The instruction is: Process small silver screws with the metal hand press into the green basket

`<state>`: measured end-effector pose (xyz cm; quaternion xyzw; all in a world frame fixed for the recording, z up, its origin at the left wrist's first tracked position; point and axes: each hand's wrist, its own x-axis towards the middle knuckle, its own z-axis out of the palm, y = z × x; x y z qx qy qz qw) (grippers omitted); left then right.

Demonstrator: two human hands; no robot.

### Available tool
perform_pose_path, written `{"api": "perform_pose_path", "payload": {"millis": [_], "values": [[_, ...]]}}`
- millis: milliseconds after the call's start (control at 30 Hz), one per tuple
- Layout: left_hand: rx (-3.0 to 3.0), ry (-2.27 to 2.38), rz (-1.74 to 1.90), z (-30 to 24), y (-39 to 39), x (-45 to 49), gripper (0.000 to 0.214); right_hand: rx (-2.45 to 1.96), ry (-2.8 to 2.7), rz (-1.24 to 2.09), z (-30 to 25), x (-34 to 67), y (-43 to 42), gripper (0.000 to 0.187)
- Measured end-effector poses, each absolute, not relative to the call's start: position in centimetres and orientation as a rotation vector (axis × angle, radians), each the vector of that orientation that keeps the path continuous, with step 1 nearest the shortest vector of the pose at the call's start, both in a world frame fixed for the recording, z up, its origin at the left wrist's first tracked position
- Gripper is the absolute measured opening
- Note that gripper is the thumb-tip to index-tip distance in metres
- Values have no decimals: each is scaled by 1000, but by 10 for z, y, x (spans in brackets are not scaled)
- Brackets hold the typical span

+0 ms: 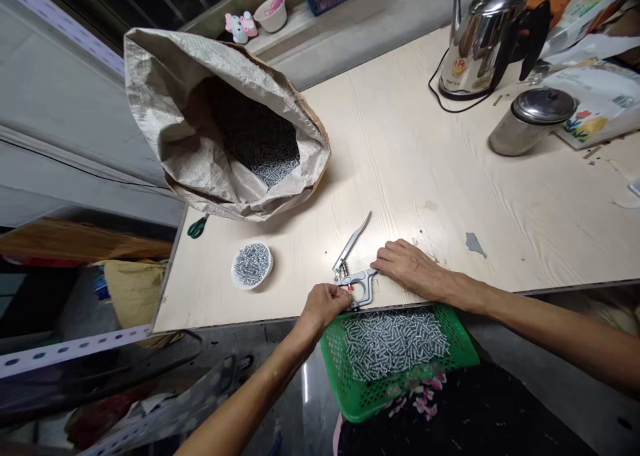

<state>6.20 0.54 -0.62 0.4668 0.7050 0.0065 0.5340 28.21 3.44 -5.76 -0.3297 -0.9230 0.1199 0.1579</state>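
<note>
A small metal hand press (354, 269) with a long raised lever lies at the near edge of the pale wooden table (450, 196). My left hand (325, 304) is pinched closed at the tool's jaw, fingertips together on something too small to make out. My right hand (407, 266) rests flat on the table, its fingers touching the right side of the press base. Just below the table edge, on my lap, sits a green plastic basket (360, 393) full of small silvery metal pieces. A white round dish (252, 265) with more such pieces stands left of the press.
A large open paper sack (200, 149) of the same metal pieces stands at the table's left back. Green-handled scissors (199, 227) lie by it. At the far right are a steel kettle (485, 39) with its cord, a lidded steel jar (533, 119) and printed bags (600, 103).
</note>
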Motion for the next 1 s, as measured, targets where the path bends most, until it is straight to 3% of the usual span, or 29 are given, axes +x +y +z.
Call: {"api": "perform_pose_path", "payload": {"millis": [300, 433, 533, 1000], "values": [[1103, 1637, -17, -9, 9, 62, 29, -954, -2664, 432, -50, 285, 41, 20], [1068, 1640, 62, -11, 4, 62, 30, -907, -2683, 435, -48, 292, 63, 86], [1050, 1635, 89, -14, 2, 60, 31, -903, -2773, 437, -49, 293, 81, 103], [1090, 1639, 92, -17, 1, 58, 30, -948, -2850, 405, -33, 287, 84, 75]]}}
